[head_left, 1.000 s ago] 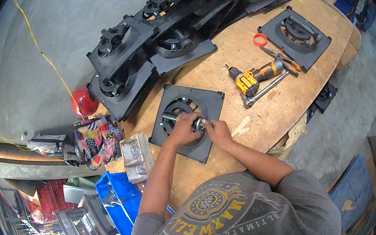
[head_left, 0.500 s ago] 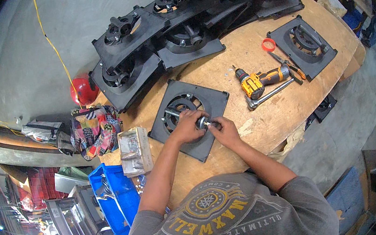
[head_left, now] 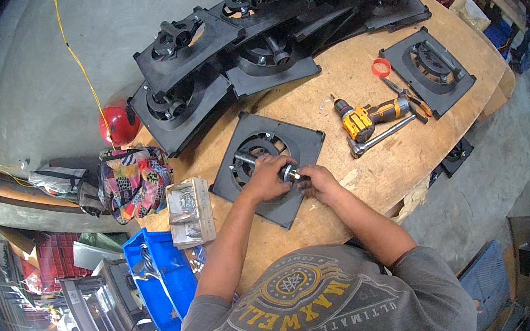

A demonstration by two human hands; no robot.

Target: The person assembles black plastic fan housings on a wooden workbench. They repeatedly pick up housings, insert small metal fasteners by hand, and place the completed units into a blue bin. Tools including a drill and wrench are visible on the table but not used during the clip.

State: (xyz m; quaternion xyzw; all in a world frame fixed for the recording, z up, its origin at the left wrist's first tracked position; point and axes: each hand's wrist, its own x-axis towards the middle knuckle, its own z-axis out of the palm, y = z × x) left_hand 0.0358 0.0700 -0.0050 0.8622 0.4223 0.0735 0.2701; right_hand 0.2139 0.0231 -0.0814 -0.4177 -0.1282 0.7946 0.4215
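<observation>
A black square fan frame point(head_left: 298, 141) with a round grille lies on the wooden table point(head_left: 335, 90) right in front of me. My left hand point(head_left: 268, 177) rests on the frame's middle and grips a small metal-tipped cylindrical part point(head_left: 288, 173) at the hub. My right hand point(head_left: 317, 182) meets it from the right, fingertips pinched on the same part. Both forearms come up from the lower edge.
A yellow and black cordless drill point(head_left: 371, 116) and a ratchet wrench point(head_left: 377, 138) lie to the right, near a red ring point(head_left: 381, 67) and another frame point(head_left: 428, 69). Several black frames point(head_left: 231, 50) are piled at the back. A small box of screws point(head_left: 189, 211) sits left, a blue crate point(head_left: 160, 277) below.
The view has shifted slightly. Both hands stay on the part at the frame's hub, with only small finger movement.
</observation>
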